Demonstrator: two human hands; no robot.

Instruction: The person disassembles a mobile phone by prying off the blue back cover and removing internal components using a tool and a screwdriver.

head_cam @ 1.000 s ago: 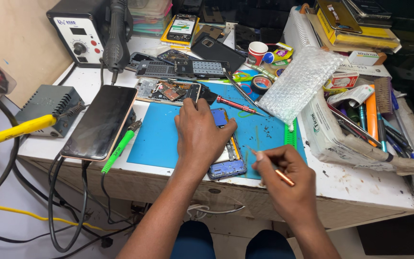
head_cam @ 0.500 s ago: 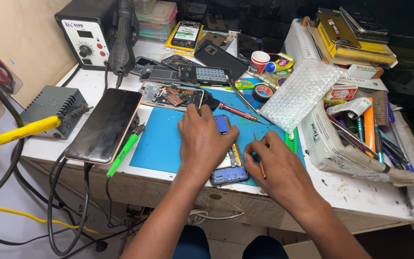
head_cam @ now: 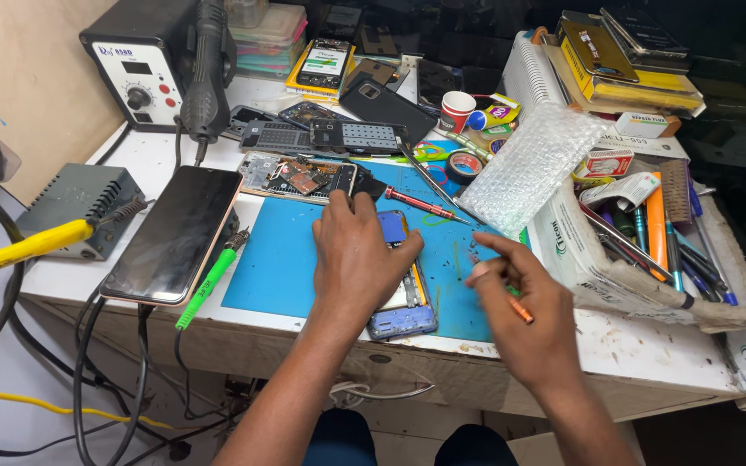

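Left hand (head_cam: 356,259) flat, palm down, pressing opened blue phone (head_cam: 403,298) onto blue mat (head_cam: 282,259), near edge of workbench (head_cam: 649,345). Phone long axis runs near–far; far end and near end show past hand. Right hand (head_cam: 524,315) just right of phone, fingers pinched narrow on orange-handled tool (head_cam: 520,309), tip hidden. Left hand is one on phone; right close beside, not touching. Cardboard box (head_cam: 580,259) at right holds pens, screwdrivers, brush. Red screwdriver (head_cam: 416,203) lies far of phone.
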